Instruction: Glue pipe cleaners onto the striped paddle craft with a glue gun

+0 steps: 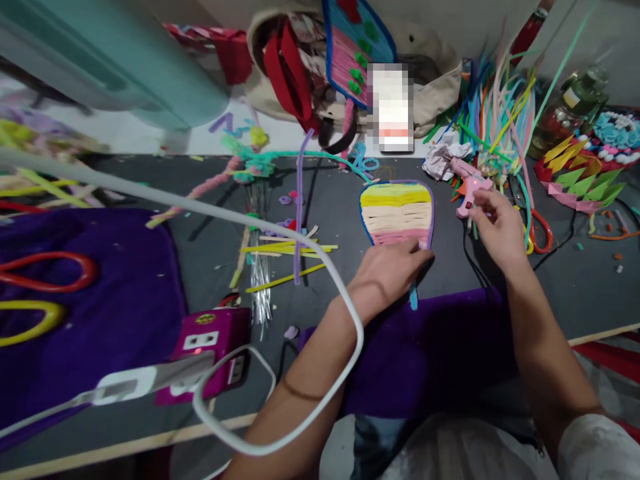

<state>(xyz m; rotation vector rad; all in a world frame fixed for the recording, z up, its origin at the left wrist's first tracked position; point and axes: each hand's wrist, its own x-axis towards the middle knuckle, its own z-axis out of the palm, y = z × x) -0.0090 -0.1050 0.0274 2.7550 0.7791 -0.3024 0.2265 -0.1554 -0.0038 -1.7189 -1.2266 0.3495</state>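
In the head view, a striped panel (pixel 397 213) lies flat on the grey worktop (pixel 585 273), before the wearer. The left hand (pixel 387 270) rests over its lower part; whether its grip is clamped or loose I cannot tell. The right hand (pixel 500 230) has thumb and fingers at the handle of a pink glue gun (pixel 471 190); how firmly its grip is closed, I cannot tell. Behind, a beige bag (pixel 435 97) stands with a red strap and a blue-edged board (pixel 367 47) at its mouth. A dark glass bottle (pixel 577 100) stands far right; its contents are unclear. Crumpled paper (pixel 445 157) and a bundle of coloured strips (pixel 500 113) crowd the glue gun. A white cable (pixel 250 218) loops across the view, crossing the left forearm.
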